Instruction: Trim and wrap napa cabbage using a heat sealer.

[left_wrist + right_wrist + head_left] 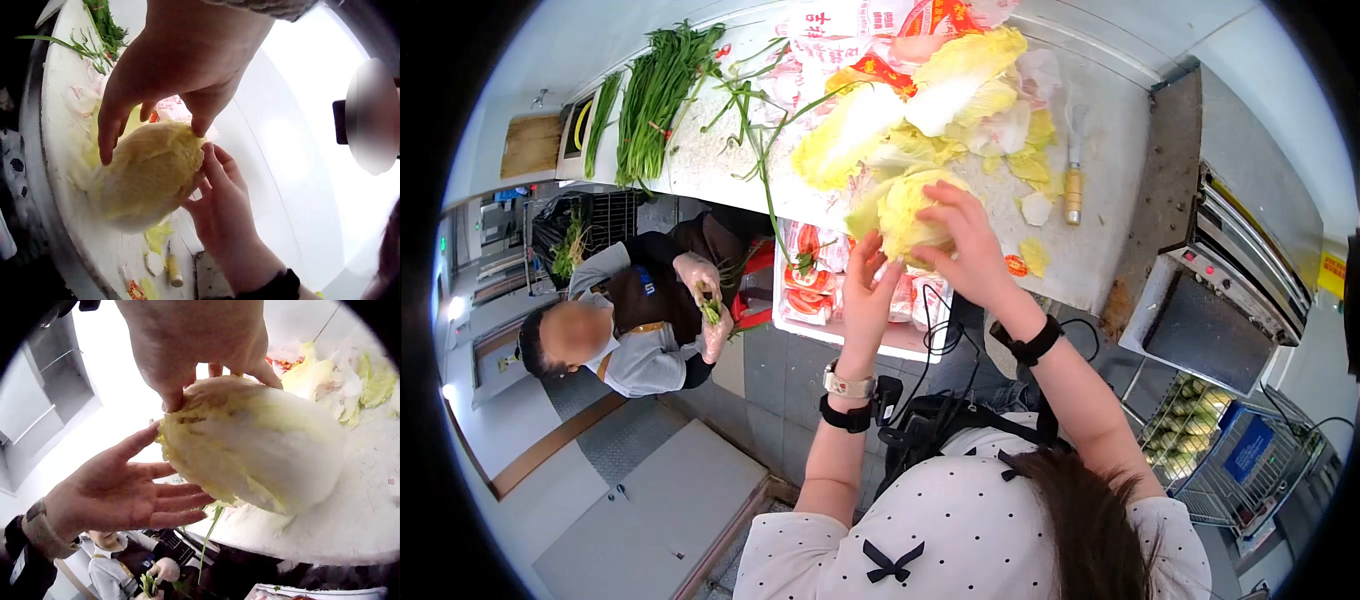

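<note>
A pale yellow napa cabbage (908, 215) is between both hands at the front edge of the white counter (720, 165). The right hand (968, 240) grips its leafy end from one side, thumb and fingertips spread over the leaves in the right wrist view. Against the opposite side lies the left hand (125, 494), its fingers nearly straight and the fingertips at the leaves. The white base of the cabbage (312, 462) points away from the palms. Loose outer leaves (965, 85) lie behind it on the counter.
A knife with a wooden handle (1073, 195) lies to the right. Green scallions (662, 100) are spread at the left. Below the counter edge stands a white crate (855, 340) with red-printed packages. Another person (635, 320) in gloves holds greens at left.
</note>
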The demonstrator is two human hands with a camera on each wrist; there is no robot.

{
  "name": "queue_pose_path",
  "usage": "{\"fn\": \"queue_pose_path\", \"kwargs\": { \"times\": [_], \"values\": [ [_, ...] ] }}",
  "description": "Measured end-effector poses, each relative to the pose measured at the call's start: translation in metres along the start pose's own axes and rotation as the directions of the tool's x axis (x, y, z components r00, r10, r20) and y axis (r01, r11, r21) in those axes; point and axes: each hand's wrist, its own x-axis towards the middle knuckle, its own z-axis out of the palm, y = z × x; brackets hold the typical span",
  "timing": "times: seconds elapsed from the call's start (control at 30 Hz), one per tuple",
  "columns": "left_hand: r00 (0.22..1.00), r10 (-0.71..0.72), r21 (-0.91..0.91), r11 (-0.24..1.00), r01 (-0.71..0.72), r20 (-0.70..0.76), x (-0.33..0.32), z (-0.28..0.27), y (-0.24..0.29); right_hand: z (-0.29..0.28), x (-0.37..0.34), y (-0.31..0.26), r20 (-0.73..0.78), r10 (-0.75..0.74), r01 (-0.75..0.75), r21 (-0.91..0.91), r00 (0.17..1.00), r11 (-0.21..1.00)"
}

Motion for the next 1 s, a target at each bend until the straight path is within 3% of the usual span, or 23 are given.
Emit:
{"fn": "queue_pose_path", "kwargs": {
  "times": [0.1, 0.3, 0.4, 0.5, 0.6, 0.7, 0.8, 0.83, 0.93, 1.0],
  "values": [
    [0.942, 0.335, 0.308, 0.900, -0.308, -0.035, -0.003, 0.010, 0.000, -0.009, 0.003, 0.003, 0.018, 0.016, -0.016, -0.009, 1.000, 1.000],
    [0.928, 0.359, 0.328, 0.869, -0.371, 0.097, 0.002, 0.002, 0.001, -0.020, -0.001, 0.006, 0.054, 0.056, -0.056, 0.012, 0.997, 0.998],
    [0.832, 0.521, 0.571, 0.631, -0.525, 0.190, -0.001, 0.013, 0.015, -0.021, -0.005, 0.005, 0.050, 0.044, -0.044, -0.005, 0.998, 0.999],
    [0.787, 0.521, 0.674, 0.453, -0.584, 0.332, -0.004, 0.012, 0.016, -0.023, -0.008, 0.004, 0.042, 0.026, -0.027, 0.017, 0.999, 0.999],
    [0.812, 0.542, 0.585, 0.594, -0.551, 0.215, 0.003, 0.012, 0.012, -0.023, -0.009, 0.004, 0.028, 0.036, -0.039, 0.081, 0.999, 0.996],
    [0.951, 0.306, 0.213, 0.926, -0.310, 0.052, 0.016, 0.022, 0.007, -0.028, -0.009, 0.002, 0.062, 0.079, -0.088, 0.162, 0.995, 0.983],
    [0.999, 0.015, 0.150, 0.988, -0.023, 0.052, 0.032, 0.034, 0.004, -0.033, -0.010, 0.004, 0.123, 0.076, -0.102, 0.227, 0.990, 0.969],
    [0.970, 0.226, 0.382, 0.892, -0.242, 0.087, 0.032, 0.038, 0.007, -0.035, -0.009, 0.004, 0.141, 0.064, -0.098, 0.244, 0.988, 0.965],
    [0.990, 0.114, 0.293, 0.947, -0.135, 0.087, 0.036, 0.031, 0.001, -0.043, -0.007, 0.000, 0.207, 0.084, -0.159, 0.378, 0.975, 0.912],
    [0.994, 0.006, 0.115, 0.993, -0.018, 0.105, 0.032, 0.026, 0.011, -0.044, -0.008, -0.001, 0.217, 0.091, -0.184, 0.458, 0.972, 0.870]
  ]
}}
